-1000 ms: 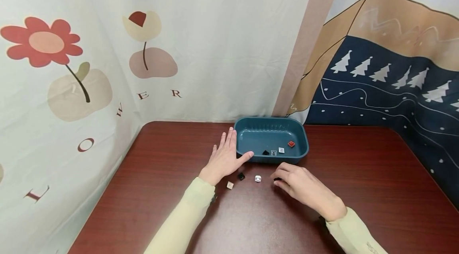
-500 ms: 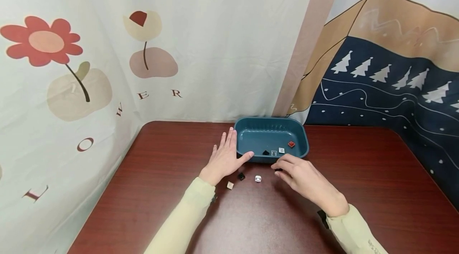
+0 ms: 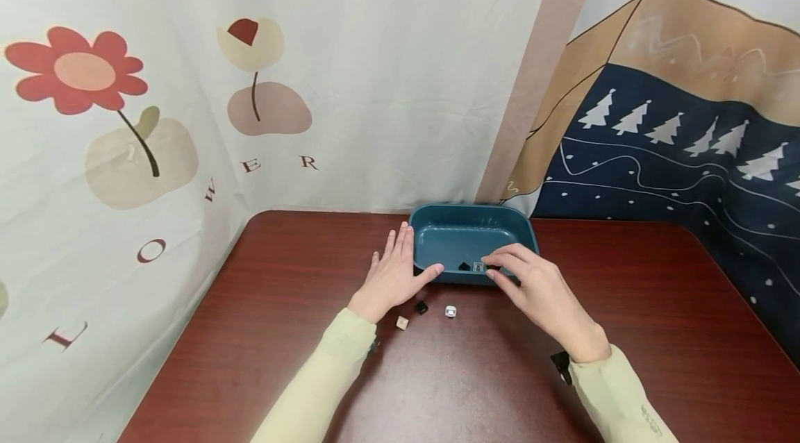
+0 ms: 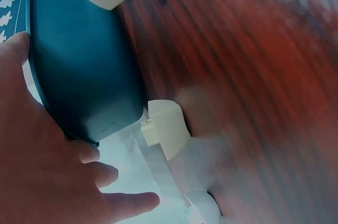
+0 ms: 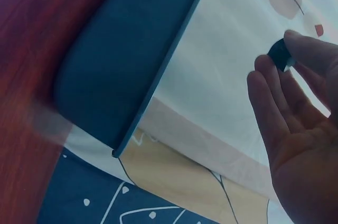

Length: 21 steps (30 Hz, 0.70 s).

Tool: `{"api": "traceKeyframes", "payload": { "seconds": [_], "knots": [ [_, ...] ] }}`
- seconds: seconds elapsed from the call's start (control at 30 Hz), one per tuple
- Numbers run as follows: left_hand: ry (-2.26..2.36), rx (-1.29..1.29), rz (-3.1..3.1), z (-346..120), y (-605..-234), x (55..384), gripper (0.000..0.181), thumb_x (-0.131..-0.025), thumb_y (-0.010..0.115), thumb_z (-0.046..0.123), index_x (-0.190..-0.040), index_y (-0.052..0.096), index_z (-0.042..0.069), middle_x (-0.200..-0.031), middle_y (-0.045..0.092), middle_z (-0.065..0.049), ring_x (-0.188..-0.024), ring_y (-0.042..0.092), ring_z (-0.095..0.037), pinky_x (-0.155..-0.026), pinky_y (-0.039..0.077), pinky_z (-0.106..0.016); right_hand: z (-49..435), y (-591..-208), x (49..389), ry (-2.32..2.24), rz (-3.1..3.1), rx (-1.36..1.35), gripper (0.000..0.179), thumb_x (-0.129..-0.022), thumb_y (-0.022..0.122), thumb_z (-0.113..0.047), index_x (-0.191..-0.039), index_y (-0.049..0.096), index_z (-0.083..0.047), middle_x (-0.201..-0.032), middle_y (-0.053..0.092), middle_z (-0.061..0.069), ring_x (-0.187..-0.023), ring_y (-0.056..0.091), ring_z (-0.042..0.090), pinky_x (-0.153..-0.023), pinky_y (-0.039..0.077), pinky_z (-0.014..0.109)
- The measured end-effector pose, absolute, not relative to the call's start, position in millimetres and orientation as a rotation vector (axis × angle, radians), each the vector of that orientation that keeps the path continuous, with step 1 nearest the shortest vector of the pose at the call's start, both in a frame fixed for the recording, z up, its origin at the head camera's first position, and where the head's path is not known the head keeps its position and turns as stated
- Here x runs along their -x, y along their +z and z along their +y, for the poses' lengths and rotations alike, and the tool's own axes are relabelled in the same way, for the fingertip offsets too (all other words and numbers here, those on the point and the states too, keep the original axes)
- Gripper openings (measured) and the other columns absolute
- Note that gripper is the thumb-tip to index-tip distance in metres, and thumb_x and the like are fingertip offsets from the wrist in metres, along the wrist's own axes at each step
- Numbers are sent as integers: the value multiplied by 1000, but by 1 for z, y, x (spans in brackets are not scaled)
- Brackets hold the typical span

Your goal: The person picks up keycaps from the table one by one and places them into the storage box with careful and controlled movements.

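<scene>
My left hand (image 3: 395, 273) lies with spread, straight fingers along the left end of a blue-green plastic tray (image 3: 465, 210), its thumb at the front rim. Between the thumb and fingertips of my right hand (image 3: 540, 287) a small dark keycap (image 5: 280, 55) is pinched; it is held up over the tray's front right part. Inside the tray lie a black keycap (image 3: 464, 266) and a square one with a pale outline (image 3: 478, 267); my right hand hides the others. On the table in front are a black keycap (image 3: 421, 307), a white keycap (image 3: 451, 312) and a cream keycap (image 3: 403, 323).
The dark red wooden table (image 3: 281, 360) carries everything. Its back edge meets a printed cloth (image 3: 387, 82), close behind the tray. A navy cloth panel with white trees (image 3: 681, 172) hangs at the right.
My right hand has lifted from the table and moved forward over the tray's front rim, with the dark keycap between its fingers. The left hand has stayed in place.
</scene>
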<state>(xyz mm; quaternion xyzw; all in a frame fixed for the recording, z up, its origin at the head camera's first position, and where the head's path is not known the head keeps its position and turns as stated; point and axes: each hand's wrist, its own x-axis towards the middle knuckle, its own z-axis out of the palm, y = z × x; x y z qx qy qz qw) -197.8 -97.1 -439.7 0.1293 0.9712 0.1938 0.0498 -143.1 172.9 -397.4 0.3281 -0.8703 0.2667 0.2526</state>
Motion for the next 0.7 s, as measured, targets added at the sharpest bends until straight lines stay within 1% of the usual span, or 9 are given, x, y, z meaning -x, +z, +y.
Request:
{"api": "traceKeyframes", "payload": {
  "seconds": [0.13, 0.2, 0.3, 0.43, 0.6, 0.7],
  "knots": [
    [584, -394, 2956, -97, -440, 198, 107, -96, 43, 78, -167, 6, 7, -174, 1, -7, -160, 3, -32, -121, 18, -65, 175, -395, 148, 754, -2393, -806, 29, -85, 85, -6, -113, 78, -11, -111, 70, 1, -100, 69, 16, -82, 60, 36],
    [585, -392, 2954, -96, -441, 198, 107, -96, 43, 78, -167, 6, 7, -174, 0, -6, -160, 3, -31, -121, 18, -65, 176, -395, 152, 772, -2396, -760, 29, -86, 84, -6, -114, 78, -11, -112, 71, 2, -102, 69, 17, -84, 58, 34],
    [584, -390, 2951, -96, -441, 199, 107, -96, 43, 78, -167, 6, 7, -174, 0, -6, -160, 2, -31, -121, 18, -64, 178, -399, 157, 800, -2377, -699, 28, -87, 83, -5, -114, 78, -10, -113, 71, 2, -104, 68, 18, -90, 54, 23],
    [590, -387, 2943, -97, -440, 198, 107, -96, 43, 78, -167, 5, 8, -174, 0, -6, -160, 1, -30, -121, 17, -64, 180, -406, 165, 822, -2344, -615, 29, -87, 83, -3, -115, 78, -8, -112, 71, 3, -103, 68, 19, -92, 49, 16],
    [596, -388, 2943, -97, -440, 197, 107, -96, 44, 77, -167, 4, 8, -174, -1, -6, -160, 2, -31, -122, 17, -64, 183, -415, 172, 847, -2316, -545, 30, -87, 82, -2, -116, 77, -6, -111, 71, 6, -99, 68, 21, -90, 51, 23],
    [598, -389, 2947, -97, -439, 197, 107, -96, 44, 77, -167, 4, 8, -174, -1, -6, -160, 4, -32, -121, 17, -64, 184, -419, 176, 856, -2320, -515, 29, -87, 82, -1, -115, 77, -6, -110, 72, 7, -98, 68, 22, -87, 54, 33]
  ]
}}
